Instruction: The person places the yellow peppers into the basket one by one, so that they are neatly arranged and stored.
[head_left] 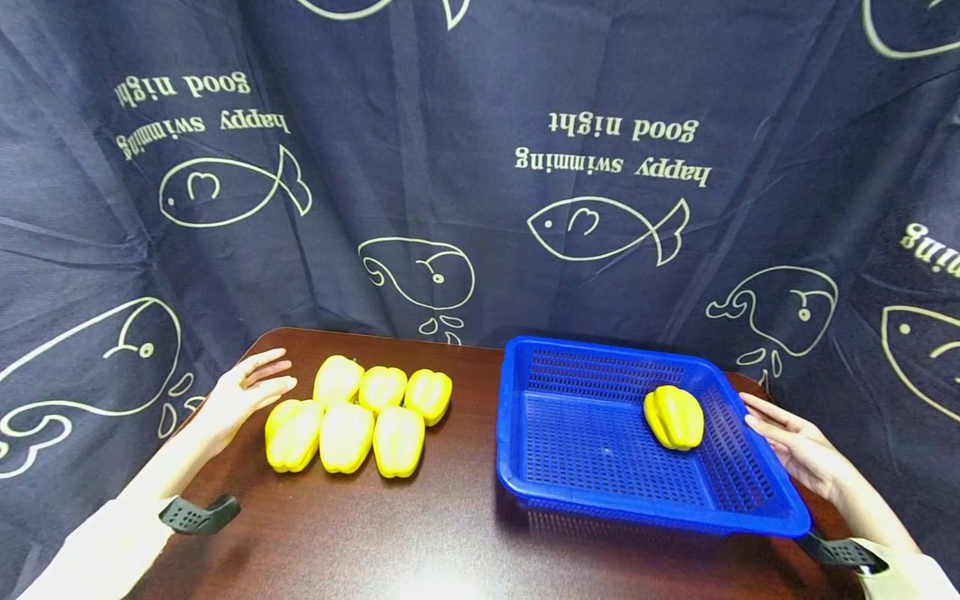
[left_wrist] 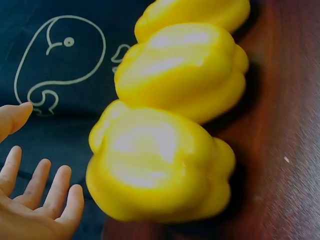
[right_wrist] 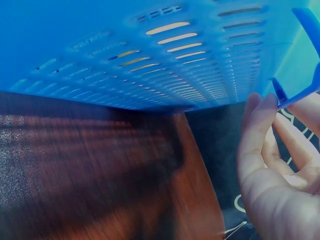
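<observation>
A blue plastic basket [head_left: 611, 500] with slotted walls stands at the right of the table. One yellow bell pepper [head_left: 673, 418] lies inside it, toward the right wall. My right hand [head_left: 806, 454] holds the basket's right rim, thumb and fingertips meeting at its edge in the right wrist view. On the left, several more yellow bell peppers [head_left: 347, 437] sit close together in two rows. My left hand [head_left: 243, 396] hovers beside their left end, fingers spread and holding nothing. From the left wrist, its fingers [left_wrist: 57, 187] appear just short of the nearest pepper [left_wrist: 160, 165].
The brown wooden table [head_left: 360, 533] has a rounded far-left corner. Behind it hangs a dark blue curtain [head_left: 480, 167] printed with fish, whales and lettering. Black straps [head_left: 198, 515] circle both wrists.
</observation>
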